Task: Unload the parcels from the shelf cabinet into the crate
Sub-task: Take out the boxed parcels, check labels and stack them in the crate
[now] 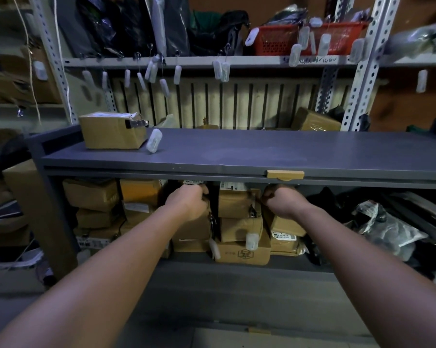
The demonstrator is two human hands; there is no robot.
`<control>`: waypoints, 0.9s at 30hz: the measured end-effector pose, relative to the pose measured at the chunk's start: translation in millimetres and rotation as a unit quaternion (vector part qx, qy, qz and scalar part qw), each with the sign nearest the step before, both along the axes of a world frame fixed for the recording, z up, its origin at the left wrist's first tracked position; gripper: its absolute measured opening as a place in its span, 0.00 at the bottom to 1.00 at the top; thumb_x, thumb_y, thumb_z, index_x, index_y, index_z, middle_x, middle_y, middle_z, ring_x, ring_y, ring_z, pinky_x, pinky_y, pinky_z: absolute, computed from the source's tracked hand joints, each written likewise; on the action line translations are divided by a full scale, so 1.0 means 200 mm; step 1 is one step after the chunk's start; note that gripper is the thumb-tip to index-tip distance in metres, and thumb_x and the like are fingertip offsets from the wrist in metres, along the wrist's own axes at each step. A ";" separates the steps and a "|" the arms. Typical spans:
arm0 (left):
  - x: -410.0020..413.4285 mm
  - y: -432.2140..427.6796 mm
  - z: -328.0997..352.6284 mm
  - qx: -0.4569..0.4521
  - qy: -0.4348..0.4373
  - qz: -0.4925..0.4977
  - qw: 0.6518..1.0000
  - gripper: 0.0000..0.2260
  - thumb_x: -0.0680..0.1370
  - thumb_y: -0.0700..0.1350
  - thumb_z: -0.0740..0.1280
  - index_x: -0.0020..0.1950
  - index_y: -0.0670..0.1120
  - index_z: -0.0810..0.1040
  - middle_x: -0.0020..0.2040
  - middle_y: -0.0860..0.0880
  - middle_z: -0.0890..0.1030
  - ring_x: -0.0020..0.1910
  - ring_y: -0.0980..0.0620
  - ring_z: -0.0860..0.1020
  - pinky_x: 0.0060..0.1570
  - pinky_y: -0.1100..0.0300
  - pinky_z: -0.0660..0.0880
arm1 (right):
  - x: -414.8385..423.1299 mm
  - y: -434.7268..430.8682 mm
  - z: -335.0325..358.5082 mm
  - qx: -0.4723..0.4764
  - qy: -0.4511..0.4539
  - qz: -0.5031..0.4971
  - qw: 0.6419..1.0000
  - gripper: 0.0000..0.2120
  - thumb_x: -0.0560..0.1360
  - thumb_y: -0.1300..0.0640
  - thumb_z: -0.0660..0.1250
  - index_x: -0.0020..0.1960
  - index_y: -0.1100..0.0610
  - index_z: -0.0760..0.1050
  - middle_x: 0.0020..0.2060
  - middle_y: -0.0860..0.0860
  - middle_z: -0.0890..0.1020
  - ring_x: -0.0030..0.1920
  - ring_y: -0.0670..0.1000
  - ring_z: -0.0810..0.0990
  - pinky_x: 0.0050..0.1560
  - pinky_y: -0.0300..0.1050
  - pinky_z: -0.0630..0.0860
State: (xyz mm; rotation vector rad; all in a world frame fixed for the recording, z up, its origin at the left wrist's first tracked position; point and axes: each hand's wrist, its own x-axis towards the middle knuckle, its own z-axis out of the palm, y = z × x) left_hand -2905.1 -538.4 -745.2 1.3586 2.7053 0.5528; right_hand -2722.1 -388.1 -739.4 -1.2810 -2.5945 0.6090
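- Cardboard surrounds both hands. The left hand (189,202) and right hand (283,200) reach, arms nearly straight, into the lower bay of the grey cabinet (237,151).
- Both hands show their backs with the fingers curled under. I cannot tell whether either one is actually holding anything.
- An upright parcel (233,203) stands between the hands. The right hand is just beside its right edge, and a dark gap separates it from the left hand.
- The other parcels (91,194) are stacked tight from the bay's left wall to just past the right hand.
- Both sets of knuckles sit close under the bay's top rail, so there is little room to lift. The front of the bay is open.
- Plastic bags (387,232) fill the right end of the bay.
- On the cabinet top a small box (111,133) sits at the left, and the surface to its right is bare.
- A red basket (310,38) sits on the metal rack (362,59) behind.
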 end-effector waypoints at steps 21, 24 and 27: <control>0.09 0.00 -0.14 0.069 -0.122 -0.033 0.990 0.23 0.82 0.37 0.60 0.77 0.47 0.65 0.74 0.44 0.70 0.68 0.46 0.73 0.62 0.58 0.72 | -0.13 -0.16 -0.19 -0.164 0.254 -0.027 0.953 0.10 0.82 0.56 0.60 0.45 0.59 0.74 0.40 0.55 0.77 0.39 0.53 0.74 0.41 0.51 0.72; 0.12 -0.09 -0.16 0.079 -0.131 -0.040 0.987 0.23 0.82 0.37 0.60 0.77 0.48 0.65 0.74 0.45 0.69 0.71 0.46 0.71 0.64 0.57 0.71 | -0.09 -0.24 -0.22 -0.164 0.276 -0.020 0.947 0.11 0.82 0.52 0.61 0.54 0.58 0.77 0.45 0.55 0.82 0.43 0.56 0.80 0.48 0.56 0.79; 0.17 -0.18 -0.17 0.108 -0.148 -0.044 0.982 0.23 0.82 0.38 0.60 0.77 0.50 0.65 0.73 0.46 0.71 0.68 0.47 0.73 0.58 0.59 0.74 | -0.04 -0.34 -0.24 -0.174 0.299 -0.008 0.938 0.16 0.83 0.51 0.60 0.64 0.59 0.76 0.46 0.51 0.82 0.46 0.53 0.81 0.47 0.51 0.80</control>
